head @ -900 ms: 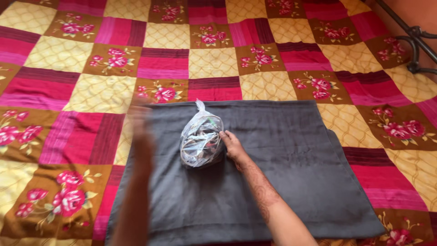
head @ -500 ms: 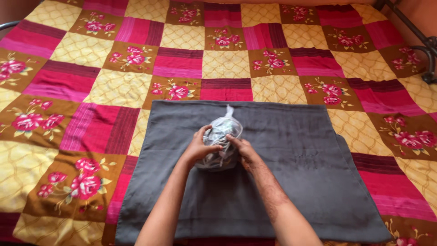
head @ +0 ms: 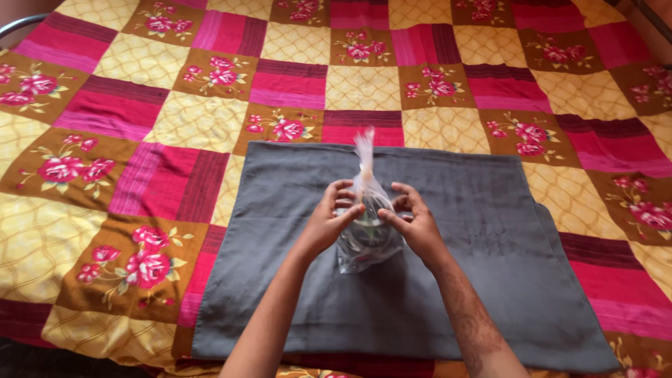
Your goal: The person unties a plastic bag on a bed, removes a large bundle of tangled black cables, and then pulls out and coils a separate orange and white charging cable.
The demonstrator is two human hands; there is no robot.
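Your left hand (head: 329,220) and right hand (head: 416,222) both pinch the clear plastic bag (head: 367,231) upright at frame centre, over the grey towel (head: 483,280) on the patchwork bedspread (head: 140,140).

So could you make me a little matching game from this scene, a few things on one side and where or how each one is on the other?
Things:
1. clear plastic bag
2. grey towel
3. patchwork bedspread
4. left hand

Descriptions:
A. spread flat on the bed cover
B. lies beneath everything, with pink flowers
C. held upright between both hands, knotted top pointing up
D. grips the bag's left side

Pairs: 1-C, 2-A, 3-B, 4-D
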